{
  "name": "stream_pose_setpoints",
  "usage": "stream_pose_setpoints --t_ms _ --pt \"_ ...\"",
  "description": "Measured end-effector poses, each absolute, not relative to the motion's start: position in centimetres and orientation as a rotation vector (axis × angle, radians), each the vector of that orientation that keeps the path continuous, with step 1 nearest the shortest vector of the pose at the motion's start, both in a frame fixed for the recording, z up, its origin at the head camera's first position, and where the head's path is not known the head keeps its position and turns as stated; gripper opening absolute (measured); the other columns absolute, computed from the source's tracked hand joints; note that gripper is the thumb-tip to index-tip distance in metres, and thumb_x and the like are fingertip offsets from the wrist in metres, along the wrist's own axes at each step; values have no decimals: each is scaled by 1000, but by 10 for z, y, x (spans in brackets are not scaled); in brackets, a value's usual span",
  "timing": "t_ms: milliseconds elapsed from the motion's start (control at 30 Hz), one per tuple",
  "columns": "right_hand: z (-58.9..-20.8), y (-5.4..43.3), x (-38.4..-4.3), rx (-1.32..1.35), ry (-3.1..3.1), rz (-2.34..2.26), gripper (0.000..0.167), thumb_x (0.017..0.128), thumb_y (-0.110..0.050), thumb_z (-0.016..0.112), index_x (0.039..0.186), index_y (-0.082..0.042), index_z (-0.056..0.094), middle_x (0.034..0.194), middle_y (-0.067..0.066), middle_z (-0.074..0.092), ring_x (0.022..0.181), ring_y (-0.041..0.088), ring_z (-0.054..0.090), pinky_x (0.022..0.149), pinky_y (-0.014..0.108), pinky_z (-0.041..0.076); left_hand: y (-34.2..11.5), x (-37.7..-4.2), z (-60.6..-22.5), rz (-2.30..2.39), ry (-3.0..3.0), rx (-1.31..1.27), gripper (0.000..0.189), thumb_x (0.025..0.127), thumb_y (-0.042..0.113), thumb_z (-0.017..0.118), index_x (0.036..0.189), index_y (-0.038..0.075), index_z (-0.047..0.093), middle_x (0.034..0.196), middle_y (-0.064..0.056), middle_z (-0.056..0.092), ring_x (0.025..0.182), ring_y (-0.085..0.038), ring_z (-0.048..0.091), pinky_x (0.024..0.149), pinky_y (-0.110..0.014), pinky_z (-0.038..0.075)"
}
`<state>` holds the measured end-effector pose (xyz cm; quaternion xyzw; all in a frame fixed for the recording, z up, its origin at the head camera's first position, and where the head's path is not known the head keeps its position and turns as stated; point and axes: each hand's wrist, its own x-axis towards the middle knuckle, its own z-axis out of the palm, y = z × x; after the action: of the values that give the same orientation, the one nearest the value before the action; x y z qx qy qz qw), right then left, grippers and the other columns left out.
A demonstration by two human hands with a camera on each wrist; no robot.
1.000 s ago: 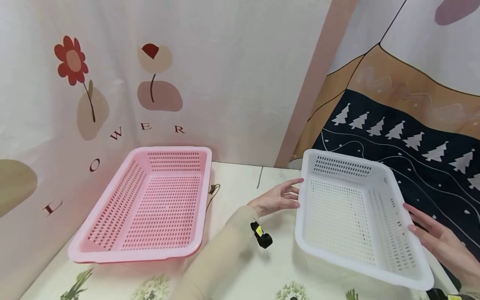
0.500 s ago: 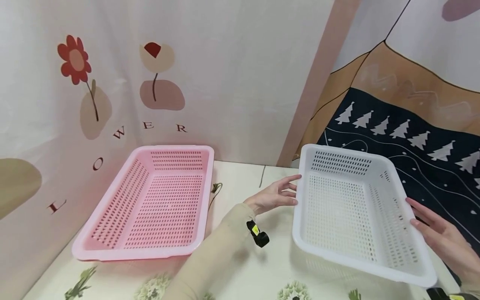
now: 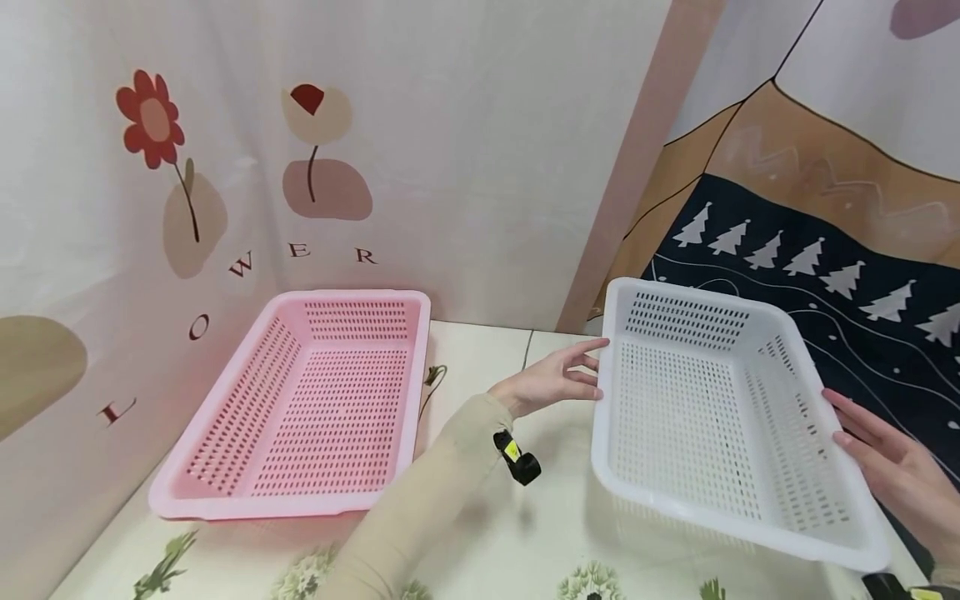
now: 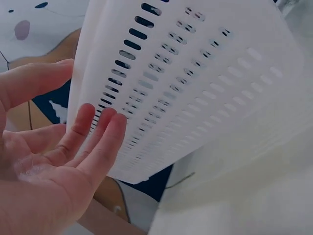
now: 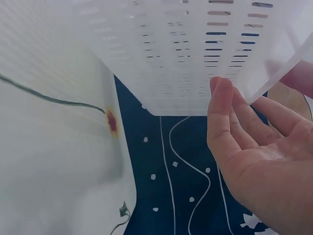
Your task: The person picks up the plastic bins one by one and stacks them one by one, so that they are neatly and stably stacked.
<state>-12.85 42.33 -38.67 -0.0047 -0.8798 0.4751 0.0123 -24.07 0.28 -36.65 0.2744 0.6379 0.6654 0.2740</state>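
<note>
A white plastic basket with slotted walls is held between the two hands at the right of the head view, raised above the table and tilted. My left hand grips its left rim; in the left wrist view the thumb lies at the rim and the fingertips touch the slotted outer wall. On the opposite side, the right hand grips the right rim, its fingers under the rim against the wall in the right wrist view. Nothing lies inside the basket. A pink basket of similar shape stands on the left.
The table has a pale cloth with printed flowers. Behind it hangs a light curtain with flower prints. A dark cloth with white trees hangs at the right, beyond the table's edge.
The white basket has risen slightly and shifted a little to the right with both hands still on it. The head view has turned slightly. The pink basket stays on the table.
</note>
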Motion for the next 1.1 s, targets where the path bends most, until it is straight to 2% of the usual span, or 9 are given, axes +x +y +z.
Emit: stream_pose_setpoints --t_ms 67,267,400,533,867,1100 --pt "-385 423 -129 -22 -2758 1466 62 104 -24 46 156 -31 13 141 -19 34 90 -14 53 67 20 53 1 -241 -360 1769 1739 741 77 87 -3 65 153 14 27 118 -8 53 108 -20 62 96 -32 45" --pt "-376 419 -132 -6 -2777 1476 63 103 -26 48 156 -29 13 124 -29 39 90 -11 55 66 19 52 -7 -240 -344 1727 1768 727 78 87 -2 67 153 14 28 119 -9 53 108 -20 62 97 -32 44" --pt "-371 413 -134 51 -2765 1510 63 103 -22 48 156 -27 14 119 -31 40 90 -9 57 66 23 54 -14 -242 -337 1730 1754 701 78 87 -4 66 153 14 28 120 -10 52 108 -22 62 97 -33 43" --pt "-369 406 -136 108 -2736 1532 62 103 -17 47 156 -25 15 122 -29 39 90 -8 58 66 26 56 -21 -243 -333 1721 1751 700 79 86 -5 65 153 13 27 120 -12 51 110 -23 61 98 -33 43" --pt "-361 392 -140 197 -2726 1533 62 103 -16 46 156 -31 15 136 -24 36 94 -4 59 70 27 56 -38 -245 -326 1694 1793 734 79 86 -2 67 153 12 28 124 -14 52 111 -24 61 100 -34 41" --pt "-357 383 -144 240 -2738 1507 61 104 -17 46 156 -30 16 134 -24 37 98 -6 57 70 27 54 -51 -248 -322 1712 1793 735 77 86 -3 67 152 14 30 124 -15 51 111 -25 60 98 -35 43"
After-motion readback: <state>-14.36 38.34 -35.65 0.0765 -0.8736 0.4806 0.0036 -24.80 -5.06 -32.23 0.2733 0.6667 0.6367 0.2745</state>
